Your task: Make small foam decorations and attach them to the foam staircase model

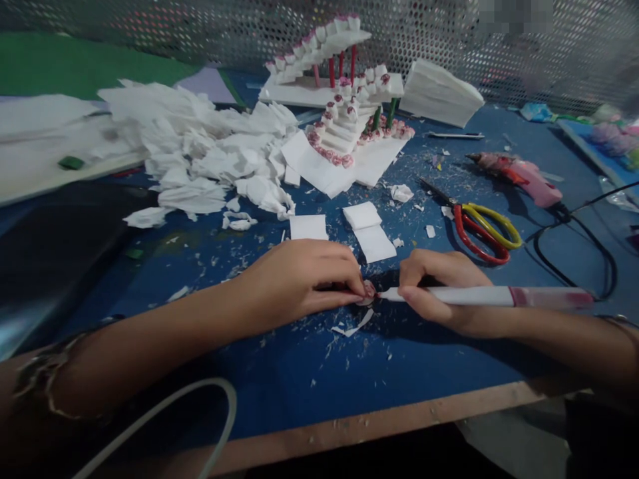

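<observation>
Between the thumb and fingers of my left hand (pixel 324 274) is a small rolled paper flower (pixel 368 293) with dark red colouring, held low over the blue tabletop. My right hand (pixel 444 289) is wrapped round a white marker (pixel 466 295) with a dark red back end. Its tip points left and meets the flower's edge, or comes very close to it. A curled strip of paper (pixel 357 326) lies just below the flower. Beyond my hands are a square of white paper (pixel 308 227) and a folded white piece (pixel 369 231).
A white model staircase (pixel 344 126) with red-tinted paper flowers stands at the back, beside a heap of crumpled paper (pixel 200 146). Scissors (pixel 482 229) and a pink glue gun (pixel 524 176) with a black cord (pixel 549 266) lie to the right. A white cable (pixel 219 386) loops in front.
</observation>
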Motion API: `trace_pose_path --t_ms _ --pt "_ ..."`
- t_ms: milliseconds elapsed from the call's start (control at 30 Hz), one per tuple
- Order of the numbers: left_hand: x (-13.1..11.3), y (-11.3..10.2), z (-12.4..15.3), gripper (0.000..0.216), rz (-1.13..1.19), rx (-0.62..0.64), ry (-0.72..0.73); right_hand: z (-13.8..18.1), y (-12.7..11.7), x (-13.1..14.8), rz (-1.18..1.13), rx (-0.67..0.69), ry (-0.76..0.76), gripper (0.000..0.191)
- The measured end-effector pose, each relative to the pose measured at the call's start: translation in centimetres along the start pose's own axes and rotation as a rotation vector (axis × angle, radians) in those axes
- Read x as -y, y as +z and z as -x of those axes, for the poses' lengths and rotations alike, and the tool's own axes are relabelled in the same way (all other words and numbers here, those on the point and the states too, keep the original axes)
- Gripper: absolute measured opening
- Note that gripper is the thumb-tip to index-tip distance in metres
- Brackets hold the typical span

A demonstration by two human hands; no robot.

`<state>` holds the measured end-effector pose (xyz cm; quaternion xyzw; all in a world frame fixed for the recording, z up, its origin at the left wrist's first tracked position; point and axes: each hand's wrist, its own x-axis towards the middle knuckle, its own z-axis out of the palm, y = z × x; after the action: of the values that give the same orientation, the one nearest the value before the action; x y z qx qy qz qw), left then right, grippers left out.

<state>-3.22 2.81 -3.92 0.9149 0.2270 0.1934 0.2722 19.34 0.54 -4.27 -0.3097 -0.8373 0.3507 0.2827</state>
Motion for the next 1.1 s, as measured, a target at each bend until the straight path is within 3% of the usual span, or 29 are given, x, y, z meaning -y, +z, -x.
trace_pose_path --t_ms 1100 --pt "0.09 -0.13 -0.02 0.011 0.026 0.037 -0.035 -0.11 0.05 0.01 0.005 0.047 -0.094 0.013"
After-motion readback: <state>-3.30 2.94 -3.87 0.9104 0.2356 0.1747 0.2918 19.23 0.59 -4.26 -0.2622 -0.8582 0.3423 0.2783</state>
